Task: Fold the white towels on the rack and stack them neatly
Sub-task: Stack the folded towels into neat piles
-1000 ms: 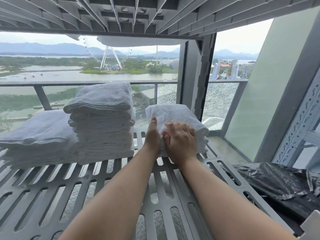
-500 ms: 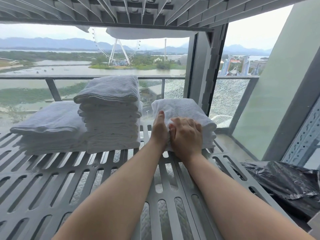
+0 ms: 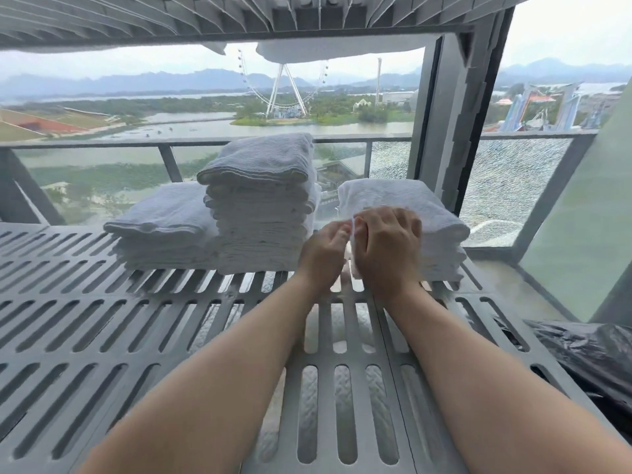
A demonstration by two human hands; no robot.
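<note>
Towels, white and folded, sit in three stacks along the far edge of the slotted grey rack shelf. At the left lies the low stack, a few folded pieces deep, its folded edges facing the viewer. Touching it on the right stands the tall stack, roughly twice as high, its top towel's rolled fold also turned toward the viewer and its long axis running left to right. A narrow gap separates that from the right stack, whose long axis angles away from the viewer toward the glass railing. The left hand is at this stack's near left corner, fingers curled and pinching a bit of white cloth at its fingertips. The right hand rests just beside it, touching it, palm down with fingers bent over the stack's near top edge, gripping the top towel there. A black plastic bag lies crumpled at the shelf's right end.
</note>
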